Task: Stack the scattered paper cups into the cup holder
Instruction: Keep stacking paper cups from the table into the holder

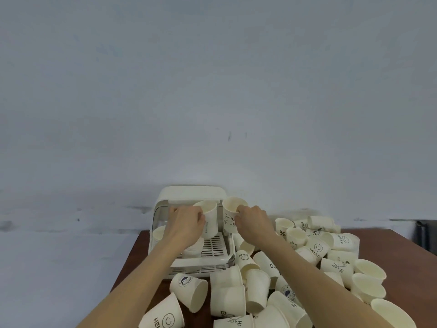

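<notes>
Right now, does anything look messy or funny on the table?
Yes. Lots of paper cups lie tipped on their sides in a jumbled heap on the brown table, right of and in front of the white cup holder. The hands each hold one upright cup: left hand, right hand. No cup looks crushed.

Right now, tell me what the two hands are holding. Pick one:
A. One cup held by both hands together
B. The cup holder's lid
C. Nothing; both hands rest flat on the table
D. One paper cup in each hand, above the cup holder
D: the left hand grips a plain paper cup and the right hand grips the bunny-print cup, both raised over the cup holder.
</notes>
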The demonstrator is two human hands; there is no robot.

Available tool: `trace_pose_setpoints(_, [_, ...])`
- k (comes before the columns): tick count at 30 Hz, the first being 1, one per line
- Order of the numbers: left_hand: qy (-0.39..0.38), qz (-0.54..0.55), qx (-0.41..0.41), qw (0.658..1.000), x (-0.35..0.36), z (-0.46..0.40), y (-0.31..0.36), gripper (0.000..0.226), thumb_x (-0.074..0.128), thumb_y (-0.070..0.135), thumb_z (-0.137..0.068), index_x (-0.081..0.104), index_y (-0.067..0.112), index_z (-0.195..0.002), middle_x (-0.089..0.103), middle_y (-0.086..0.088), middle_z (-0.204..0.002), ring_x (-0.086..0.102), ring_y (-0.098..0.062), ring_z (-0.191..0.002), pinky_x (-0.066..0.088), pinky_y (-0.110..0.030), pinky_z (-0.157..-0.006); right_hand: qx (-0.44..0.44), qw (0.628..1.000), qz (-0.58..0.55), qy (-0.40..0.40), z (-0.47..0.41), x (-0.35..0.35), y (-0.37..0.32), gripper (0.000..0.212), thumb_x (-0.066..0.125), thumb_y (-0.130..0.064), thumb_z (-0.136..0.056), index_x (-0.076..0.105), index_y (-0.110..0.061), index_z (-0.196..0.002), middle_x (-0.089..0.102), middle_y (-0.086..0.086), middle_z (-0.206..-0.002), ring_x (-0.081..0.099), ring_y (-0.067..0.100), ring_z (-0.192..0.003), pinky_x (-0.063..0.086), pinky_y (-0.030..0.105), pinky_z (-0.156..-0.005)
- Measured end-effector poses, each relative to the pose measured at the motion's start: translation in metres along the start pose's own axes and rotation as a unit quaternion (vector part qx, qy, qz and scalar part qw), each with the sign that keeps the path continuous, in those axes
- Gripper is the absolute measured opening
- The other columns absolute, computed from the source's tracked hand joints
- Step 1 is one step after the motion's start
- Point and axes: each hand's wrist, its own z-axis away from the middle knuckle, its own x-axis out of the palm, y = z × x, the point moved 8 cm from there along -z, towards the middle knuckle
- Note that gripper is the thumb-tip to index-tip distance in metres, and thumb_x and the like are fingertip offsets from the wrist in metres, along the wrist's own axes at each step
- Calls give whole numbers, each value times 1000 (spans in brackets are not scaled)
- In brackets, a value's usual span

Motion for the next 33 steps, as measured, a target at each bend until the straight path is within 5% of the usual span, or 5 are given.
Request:
trace_pose_setpoints(10, [58,-63,-51,995,-29,4,-65,28,43,24,-95,52,21,-68,51,8,-61,46,-16,-64,27,-29,-74,-38,997,-64,9,-15,19,-58,17,42,-18,-95,56,-9,-98,62,15,-103,56,35,-94,38,37,-71])
trace_pose_setpoints(18, [79,-113,-59,989,-22,7,-97,28,38,22,-98,61,19,-82,59,4,-73,53,-19,-73,31,-32,-78,-66,995,-65,28,-28,36,-81,15,41,-16,-92,54,-7,-92,64,19,-87,57,37,-80,43,39,-63])
trace_pose_setpoints(25, [-5,-236,-32,971,11,18,-114,22,43,13,-94,62,24,-95,64,3,-90,54,-20,-87,31,-33,-82,-55,996,-60,22,-29,53,-85,16,38,-10,-92,49,-8,-103,59,20,-92,53,36,-81,31,37,-61])
trace_pose_setpoints(33, [-89,-259,-35,961,41,33,-124,32,43,8,-88,52,22,-115,61,-1,-110,49,-22,-106,28,-34,-85,-52,997,-52,1,-23,62,-92,22,37,-3,-91,47,-4,-110,58,21,-101,52,35,-93,27,36,-67])
